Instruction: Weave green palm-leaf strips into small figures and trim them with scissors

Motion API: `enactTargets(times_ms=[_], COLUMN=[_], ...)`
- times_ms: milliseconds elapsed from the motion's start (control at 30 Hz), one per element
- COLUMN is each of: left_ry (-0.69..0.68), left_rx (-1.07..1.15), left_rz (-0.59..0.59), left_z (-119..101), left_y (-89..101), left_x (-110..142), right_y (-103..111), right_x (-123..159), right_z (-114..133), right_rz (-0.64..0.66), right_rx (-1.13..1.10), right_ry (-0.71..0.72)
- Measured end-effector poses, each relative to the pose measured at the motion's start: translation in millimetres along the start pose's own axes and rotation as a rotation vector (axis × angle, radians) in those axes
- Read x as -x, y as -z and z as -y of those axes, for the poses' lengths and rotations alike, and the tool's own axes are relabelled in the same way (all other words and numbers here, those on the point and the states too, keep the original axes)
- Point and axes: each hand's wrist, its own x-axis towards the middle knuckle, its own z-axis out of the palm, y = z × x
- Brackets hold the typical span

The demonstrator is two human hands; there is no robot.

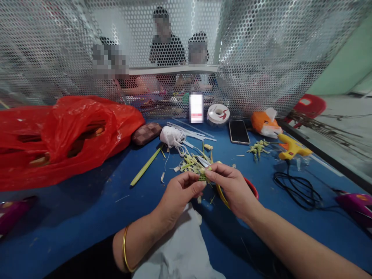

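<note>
My left hand (186, 190) and my right hand (229, 184) meet over the blue table. Between their fingertips is a small green piece (202, 177), apparently made of leaf strips; the fingers cover much of it. Under my right hand lie scissors, with the blades (203, 161) and a red and yellow handle (254, 188) showing on either side. Pale green scraps (188, 162) are heaped just beyond the fingertips. A long folded green leaf strip (147, 166) rests to the left of them.
Behind the scraps are a white string bundle (173, 137), a ribbon spool (218, 114) and a phone (239, 131). On the right lie green pieces (257, 148) and a yellow glue gun (293, 148) with a black cord. A red plastic bag (66, 135) fills the left.
</note>
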Motion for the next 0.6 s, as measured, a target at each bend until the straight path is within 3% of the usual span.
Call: enactTargets(times_ms=[300, 600], left_ry=[-0.086, 0.0], left_rx=[-0.126, -0.04], left_rz=[0.018, 0.042], left_z=[-7.0, -1.0], left_y=[-1.5, -1.5], left_x=[3.3, 1.0], right_y=[1.0, 2.3], right_x=[-1.7, -3.0], right_z=[5.6, 4.2], right_rz=[-0.02, -0.027], right_rx=[0.137, 0.222], right_ry=[0.097, 0.121])
